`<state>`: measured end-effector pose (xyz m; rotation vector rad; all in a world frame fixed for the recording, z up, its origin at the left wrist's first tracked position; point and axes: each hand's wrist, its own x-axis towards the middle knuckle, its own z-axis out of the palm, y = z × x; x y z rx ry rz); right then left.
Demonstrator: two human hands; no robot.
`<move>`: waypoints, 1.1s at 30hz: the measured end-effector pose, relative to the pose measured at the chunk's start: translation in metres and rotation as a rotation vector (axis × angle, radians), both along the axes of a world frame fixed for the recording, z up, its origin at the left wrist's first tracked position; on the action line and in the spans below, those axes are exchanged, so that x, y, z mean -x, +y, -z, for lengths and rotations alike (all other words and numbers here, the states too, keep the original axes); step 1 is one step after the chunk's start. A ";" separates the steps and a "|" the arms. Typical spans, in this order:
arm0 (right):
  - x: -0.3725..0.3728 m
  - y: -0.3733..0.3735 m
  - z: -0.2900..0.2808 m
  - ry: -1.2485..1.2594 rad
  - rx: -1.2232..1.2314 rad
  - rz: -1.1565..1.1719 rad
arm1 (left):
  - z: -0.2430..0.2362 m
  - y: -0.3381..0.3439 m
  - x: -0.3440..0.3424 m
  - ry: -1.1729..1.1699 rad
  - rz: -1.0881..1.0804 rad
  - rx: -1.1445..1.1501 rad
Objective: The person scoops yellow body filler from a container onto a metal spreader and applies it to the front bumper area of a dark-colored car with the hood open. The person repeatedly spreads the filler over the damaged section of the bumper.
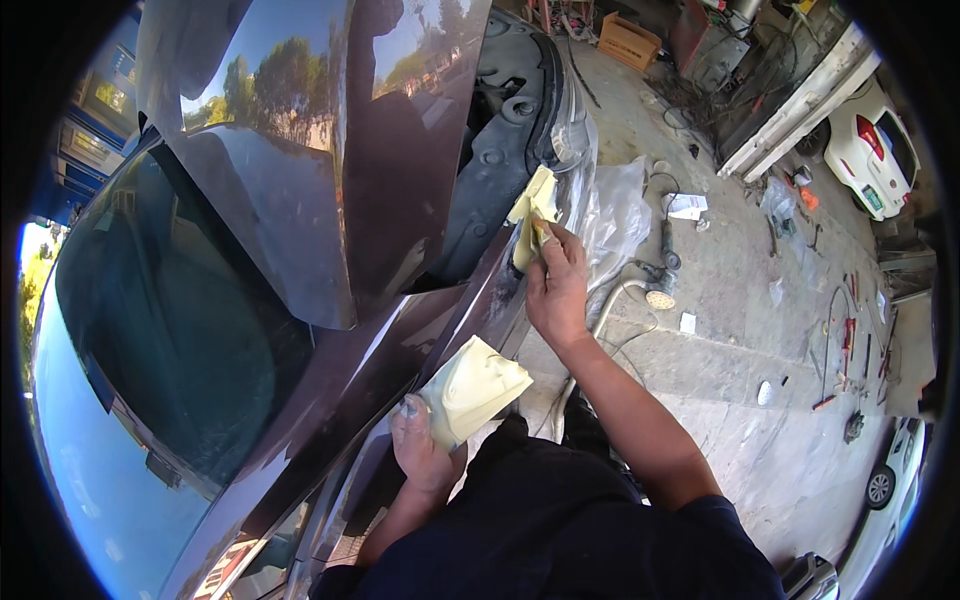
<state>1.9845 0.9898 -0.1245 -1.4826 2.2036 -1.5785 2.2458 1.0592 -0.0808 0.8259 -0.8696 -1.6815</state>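
Note:
My right hand [560, 290] pinches a small spreader [542, 234] against the front fender edge beside the open engine bay, where pale yellow putty [532, 195] lies. Some of the spreader is hidden by putty and fingers. Lower down, my left hand [422, 450] grips a board [438, 398] bearing a thick mound of the same yellow putty [478, 390], held beside the car's dark maroon side [360, 350]. The raised hood [260, 190] fills the upper left, and the windshield [170, 310] is below it.
On the concrete floor [730, 350] lie plastic sheeting [615, 220], a corded power tool [668, 262], a hose and scattered tools [848, 340]. A cardboard box [628, 42] and a white post [790, 100] stand at the back. Two white cars [870, 160] are at the right edge.

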 end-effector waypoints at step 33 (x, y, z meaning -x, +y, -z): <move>-0.011 0.142 -0.081 0.166 -0.062 -0.592 | -0.032 -0.027 0.083 0.196 -0.096 -0.140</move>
